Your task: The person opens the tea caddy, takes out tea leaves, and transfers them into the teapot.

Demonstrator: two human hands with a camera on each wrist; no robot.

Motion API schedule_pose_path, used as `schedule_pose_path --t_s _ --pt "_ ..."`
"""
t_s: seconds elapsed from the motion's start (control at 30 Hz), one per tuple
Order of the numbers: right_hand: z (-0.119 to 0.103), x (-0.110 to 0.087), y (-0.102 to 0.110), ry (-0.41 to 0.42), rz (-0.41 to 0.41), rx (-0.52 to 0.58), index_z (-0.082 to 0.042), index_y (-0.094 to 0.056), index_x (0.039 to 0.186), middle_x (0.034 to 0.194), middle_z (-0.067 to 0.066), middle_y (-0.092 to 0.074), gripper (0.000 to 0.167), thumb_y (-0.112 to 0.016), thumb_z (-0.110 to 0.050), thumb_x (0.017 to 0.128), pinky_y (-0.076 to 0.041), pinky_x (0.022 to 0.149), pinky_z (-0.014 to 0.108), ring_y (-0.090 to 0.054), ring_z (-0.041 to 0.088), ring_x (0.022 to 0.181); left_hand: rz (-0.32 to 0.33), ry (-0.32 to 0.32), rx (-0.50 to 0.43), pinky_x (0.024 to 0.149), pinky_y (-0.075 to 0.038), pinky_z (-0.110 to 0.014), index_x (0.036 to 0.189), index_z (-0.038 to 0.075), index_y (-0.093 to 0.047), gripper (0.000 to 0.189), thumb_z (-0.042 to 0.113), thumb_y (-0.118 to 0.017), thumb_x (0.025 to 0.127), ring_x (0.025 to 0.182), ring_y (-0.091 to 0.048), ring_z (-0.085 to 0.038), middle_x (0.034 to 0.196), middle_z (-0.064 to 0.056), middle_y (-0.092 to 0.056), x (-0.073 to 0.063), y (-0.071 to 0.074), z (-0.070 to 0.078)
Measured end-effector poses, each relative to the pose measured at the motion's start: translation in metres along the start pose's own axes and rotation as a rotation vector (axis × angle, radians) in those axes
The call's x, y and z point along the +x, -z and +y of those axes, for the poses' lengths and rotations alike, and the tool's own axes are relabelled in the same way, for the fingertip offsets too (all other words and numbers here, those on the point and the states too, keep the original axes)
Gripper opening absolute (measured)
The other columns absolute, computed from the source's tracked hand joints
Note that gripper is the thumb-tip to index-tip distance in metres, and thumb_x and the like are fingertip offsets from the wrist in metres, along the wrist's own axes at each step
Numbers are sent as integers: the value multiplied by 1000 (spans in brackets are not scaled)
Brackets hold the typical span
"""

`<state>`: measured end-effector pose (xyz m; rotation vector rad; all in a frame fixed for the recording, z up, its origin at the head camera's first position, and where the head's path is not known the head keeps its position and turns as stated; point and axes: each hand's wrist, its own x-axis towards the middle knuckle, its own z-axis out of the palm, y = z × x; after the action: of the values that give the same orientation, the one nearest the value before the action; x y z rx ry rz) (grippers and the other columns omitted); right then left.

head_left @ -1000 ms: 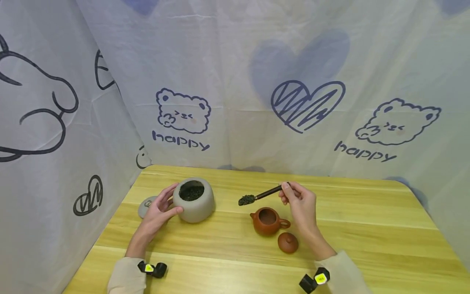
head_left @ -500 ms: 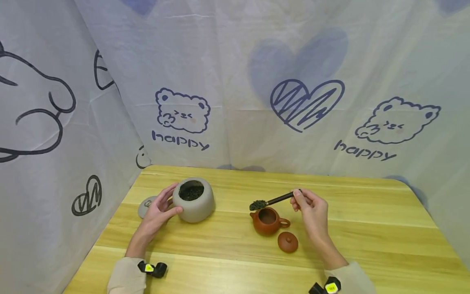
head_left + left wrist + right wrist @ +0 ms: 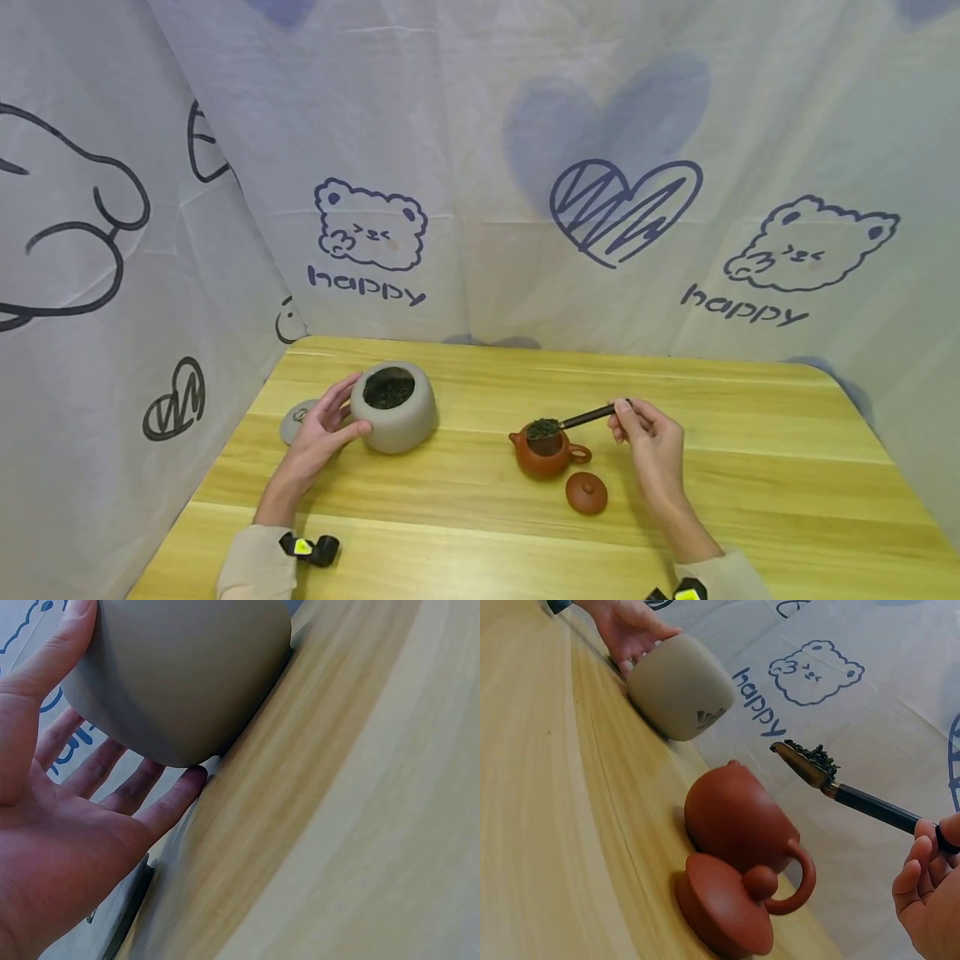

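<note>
My left hand (image 3: pixel 321 433) holds a round grey tea jar (image 3: pixel 397 425) from its left side, thumb in front and fingers behind. Dark dry tea leaves (image 3: pixel 388 392) show through the jar's mouth. With thumb and fingertips, my right hand (image 3: pixel 654 442) pinches the end of a dark-handled tea scoop (image 3: pixel 877 808). Its bowl carries a heap of tea leaves (image 3: pixel 817 759) and is over the open mouth of a small red-brown clay teapot (image 3: pixel 542 465). In the right wrist view the scoop stays roughly level, leaves still heaped. The teapot's spout points left, its handle right.
The teapot's lid (image 3: pixel 587 493) lies on the wooden table (image 3: pixel 450 533) just in front of the pot's handle. Behind my left hand, the jar's grey lid (image 3: pixel 296 421) is partly hidden. A printed cloth (image 3: pixel 480 275) hangs along the table's back and left sides.
My right hand has moved right and toward me, bringing the loaded scoop from behind and left of the teapot to over its mouth. My left hand and the jar have stayed put.
</note>
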<state>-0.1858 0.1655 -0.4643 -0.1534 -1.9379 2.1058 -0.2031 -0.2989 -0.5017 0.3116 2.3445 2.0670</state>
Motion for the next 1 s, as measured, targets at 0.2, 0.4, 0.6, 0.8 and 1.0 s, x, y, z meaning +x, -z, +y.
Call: schedule_pose_path --t_s 0.2,0.4,0.6,0.8,1.0 --pt "5 2 4 4 -2 -33 15 -68 109 77 7 -67 28 -62 -13 104 -55 62 22 -60 15 69 2 7 -2 105 -43 -16 162 14 -32 77 3 -71 96 148 -32 -38 166 -14 -29 -1 0 1" --pt "10 1 7 6 -20 -107 13 -68 109 81 13 -67 27 -61 -13 105 -56 64 24 -61 14 69 -1 5 -10 106 -43 -17 162 14 -32 77 3 -71 96 148 -31 -38 166 -14 -29 -1 -1 3" --pt "13 1 6 37 -29 -142 13 -68 107 79 9 -68 26 -62 -12 104 -56 63 23 -62 12 68 -2 6 -17 107 -43 -18 162 13 -32 77 2 -71 96 148 -32 -38 166 -14 -30 -1 -1 2" --pt "13 0 5 71 -35 -162 13 -69 106 81 13 -70 23 -63 -9 103 -58 63 23 -64 10 68 -3 9 -12 105 -44 -17 162 15 -32 78 3 -72 96 148 -32 -38 166 -14 -29 -1 -1 2" --pt "13 -2 2 139 -49 -223 9 -72 104 84 21 -70 19 -64 -9 103 -59 65 24 -66 10 70 -7 15 -14 104 -45 -17 162 15 -32 77 3 -71 96 148 -32 -39 166 -14 -29 0 -2 2"
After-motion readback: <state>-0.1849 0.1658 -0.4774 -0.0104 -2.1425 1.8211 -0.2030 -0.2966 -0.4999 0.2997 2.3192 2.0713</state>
